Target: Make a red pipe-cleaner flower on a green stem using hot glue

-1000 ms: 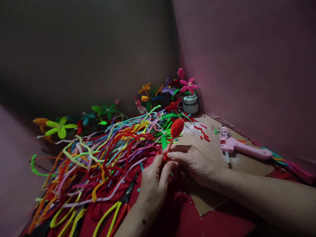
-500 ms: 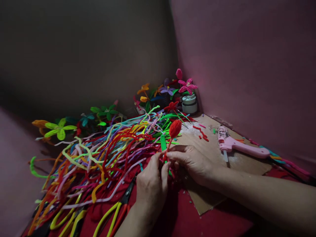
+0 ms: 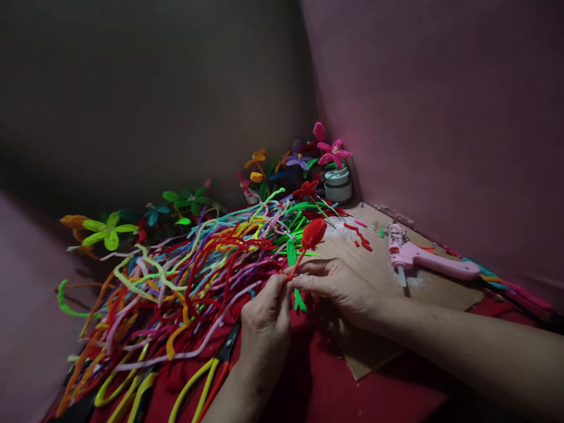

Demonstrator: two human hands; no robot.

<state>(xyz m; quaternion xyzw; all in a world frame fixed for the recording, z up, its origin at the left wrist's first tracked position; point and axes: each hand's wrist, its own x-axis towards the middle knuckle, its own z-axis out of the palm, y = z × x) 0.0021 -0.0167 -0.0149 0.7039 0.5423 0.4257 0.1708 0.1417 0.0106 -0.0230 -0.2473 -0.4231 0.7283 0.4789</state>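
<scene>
Between my two hands is a red pipe-cleaner flower bud (image 3: 314,234) on a thin red stem, tilted to the right. My left hand (image 3: 268,311) pinches the low end of the stem between thumb and fingers. Fingertips of my right hand (image 3: 337,285) close on the same stem from the right, touching the left fingertips. A green pipe-cleaner leaf (image 3: 291,254) shows behind the stem, and its split green ends (image 3: 299,302) hang below the fingers. Whether the leaf is held or lies behind, I cannot tell.
A heap of coloured pipe cleaners (image 3: 176,282) spreads on the left, with yellow-handled scissors (image 3: 227,346) in front. On the cardboard (image 3: 370,358) at right lies a pink glue gun (image 3: 436,264). Finished flowers (image 3: 335,153) and a grey-white container (image 3: 338,185) stand along the wall.
The red bud has tipped further to the right as its stem's low end shifted left. The green ends below my fingers have come into fuller view.
</scene>
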